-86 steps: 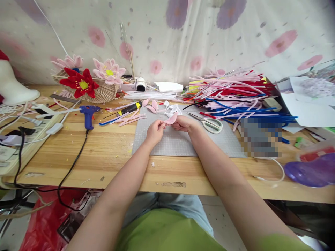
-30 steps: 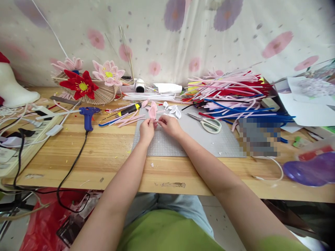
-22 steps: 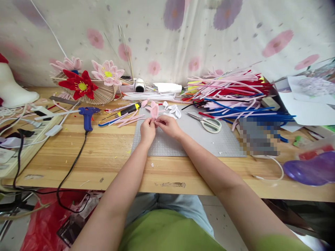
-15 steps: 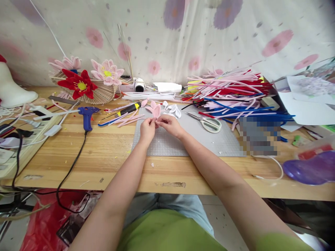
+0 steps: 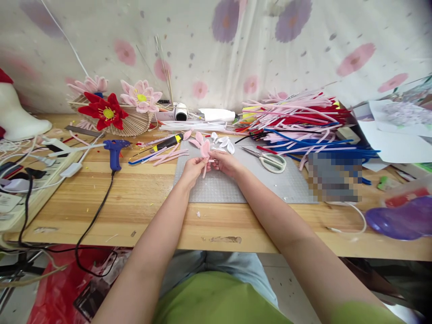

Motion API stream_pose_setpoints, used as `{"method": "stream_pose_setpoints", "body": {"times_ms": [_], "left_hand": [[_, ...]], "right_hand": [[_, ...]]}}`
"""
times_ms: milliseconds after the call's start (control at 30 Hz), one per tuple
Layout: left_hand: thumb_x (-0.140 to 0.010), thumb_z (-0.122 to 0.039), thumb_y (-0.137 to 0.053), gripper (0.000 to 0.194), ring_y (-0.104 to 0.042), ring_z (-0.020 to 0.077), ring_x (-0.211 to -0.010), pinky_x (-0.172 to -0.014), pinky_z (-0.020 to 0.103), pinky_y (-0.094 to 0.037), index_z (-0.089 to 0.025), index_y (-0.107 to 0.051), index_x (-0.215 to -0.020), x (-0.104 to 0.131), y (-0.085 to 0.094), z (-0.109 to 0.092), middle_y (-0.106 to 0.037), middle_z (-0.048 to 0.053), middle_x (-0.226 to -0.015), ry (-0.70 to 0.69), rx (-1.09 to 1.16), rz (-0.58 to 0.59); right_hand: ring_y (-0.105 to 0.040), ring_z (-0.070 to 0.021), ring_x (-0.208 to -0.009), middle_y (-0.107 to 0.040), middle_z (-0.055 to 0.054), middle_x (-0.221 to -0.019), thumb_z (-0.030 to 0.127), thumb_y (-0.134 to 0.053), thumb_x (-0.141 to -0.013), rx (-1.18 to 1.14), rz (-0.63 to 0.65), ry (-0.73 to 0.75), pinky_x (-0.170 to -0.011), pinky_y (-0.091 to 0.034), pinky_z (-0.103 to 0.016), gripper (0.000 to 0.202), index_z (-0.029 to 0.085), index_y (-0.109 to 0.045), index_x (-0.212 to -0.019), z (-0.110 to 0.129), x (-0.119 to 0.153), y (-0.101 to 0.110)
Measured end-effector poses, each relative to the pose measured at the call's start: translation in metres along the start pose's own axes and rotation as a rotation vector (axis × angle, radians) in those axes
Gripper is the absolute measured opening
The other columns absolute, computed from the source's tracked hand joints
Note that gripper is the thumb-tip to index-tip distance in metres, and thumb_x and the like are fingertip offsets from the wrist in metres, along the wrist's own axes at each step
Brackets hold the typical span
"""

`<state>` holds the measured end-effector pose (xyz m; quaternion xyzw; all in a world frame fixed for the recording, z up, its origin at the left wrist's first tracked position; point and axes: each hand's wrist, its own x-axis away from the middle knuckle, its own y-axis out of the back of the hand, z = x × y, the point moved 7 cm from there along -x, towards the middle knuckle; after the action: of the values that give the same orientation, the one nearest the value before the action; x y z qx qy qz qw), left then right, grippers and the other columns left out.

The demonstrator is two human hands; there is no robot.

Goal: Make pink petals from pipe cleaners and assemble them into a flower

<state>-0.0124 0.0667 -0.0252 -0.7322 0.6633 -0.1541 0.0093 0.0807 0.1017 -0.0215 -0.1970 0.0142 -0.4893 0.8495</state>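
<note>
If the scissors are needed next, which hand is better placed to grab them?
Probably the right hand: it's nearer the scissors than the left hand. Both hands seem busy at the pink petal, though.

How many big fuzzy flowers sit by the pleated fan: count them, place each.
3: the red flower in front, the right pink flower beside it, the left pink flower behind it. More may be hidden.

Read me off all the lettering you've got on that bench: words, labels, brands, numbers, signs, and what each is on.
No text can be read.
Pale label on the power strip: too small and blurred.
White box behind the flowers: faint marks, too small.
Cutting mat: grid lines show; any numbers are too small.
</note>
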Motion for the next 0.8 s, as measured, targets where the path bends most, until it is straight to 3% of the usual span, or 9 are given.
{"method": "stream_pose_setpoints", "body": {"times_ms": [167,367,433,533,700,800], "left_hand": [[-0.070,-0.024,-0.067,0.017,-0.055,0.0079,-0.051,-0.064,0.026,-0.047,-0.009,-0.060,-0.065,0.001,-0.004,0.004,-0.059,0.001,-0.058,0.062,-0.089,0.114],[-0.070,-0.021,-0.065,0.013,-0.057,0.0098,-0.054,-0.065,0.029,-0.048,-0.009,-0.061,-0.068,0.004,-0.005,0.001,-0.060,0.003,-0.061,0.112,-0.021,0.146],[-0.066,-0.014,-0.065,0.007,-0.058,0.0108,-0.060,-0.068,0.031,-0.049,-0.009,-0.061,-0.070,0.006,-0.010,0.001,-0.061,0.003,-0.064,0.124,0.030,0.219],[-0.057,-0.003,-0.066,0.017,-0.059,0.0106,-0.066,-0.074,0.030,-0.048,-0.010,-0.060,-0.071,0.008,-0.018,0.000,-0.061,0.000,-0.067,0.069,0.042,0.281],[-0.065,-0.015,-0.066,0.009,-0.056,0.0094,-0.058,-0.071,0.030,-0.048,-0.011,-0.058,-0.066,0.002,-0.013,0.007,-0.059,-0.001,-0.060,-0.039,-0.039,0.041],[-0.071,-0.019,-0.063,0.009,-0.058,0.0107,-0.059,-0.068,0.029,-0.049,-0.011,-0.060,-0.067,0.000,-0.011,0.009,-0.060,-0.001,-0.060,-0.053,-0.019,-0.018]], "right_hand": [[-0.031,-0.0013,-0.038,-0.047,0.004,-0.049,0.026,-0.072,-0.060,-0.066,0.064,-0.130,-0.032,-0.012,-0.015,0.024,0.011,-0.055,-0.069,-0.008,0.001,-0.006],[-0.025,-0.0001,-0.033,-0.044,0.006,-0.041,0.022,-0.072,-0.059,-0.021,-0.050,-0.064,-0.032,-0.010,-0.015,0.026,0.014,-0.048,-0.060,-0.007,-0.003,0.002],[-0.025,-0.0005,-0.033,-0.043,0.006,-0.040,0.024,-0.070,-0.061,0.013,-0.099,-0.026,-0.032,-0.011,-0.015,0.024,0.014,-0.047,-0.060,-0.005,-0.003,0.005],[-0.027,-0.0013,-0.033,-0.042,0.007,-0.039,0.025,-0.068,-0.063,0.065,-0.173,0.005,-0.033,-0.014,-0.016,0.024,0.015,-0.046,-0.059,-0.003,-0.002,0.009],[-0.036,-0.0037,-0.037,-0.047,0.006,-0.044,0.023,-0.069,-0.060,0.076,-0.258,0.017,-0.035,-0.020,-0.017,0.023,0.016,-0.047,-0.061,-0.004,-0.002,0.008],[-0.027,-0.0022,-0.035,-0.042,0.007,-0.041,0.023,-0.069,-0.060,0.044,-0.246,0.016,-0.034,-0.016,-0.018,0.023,0.016,-0.046,-0.060,-0.005,-0.003,0.009]]}}
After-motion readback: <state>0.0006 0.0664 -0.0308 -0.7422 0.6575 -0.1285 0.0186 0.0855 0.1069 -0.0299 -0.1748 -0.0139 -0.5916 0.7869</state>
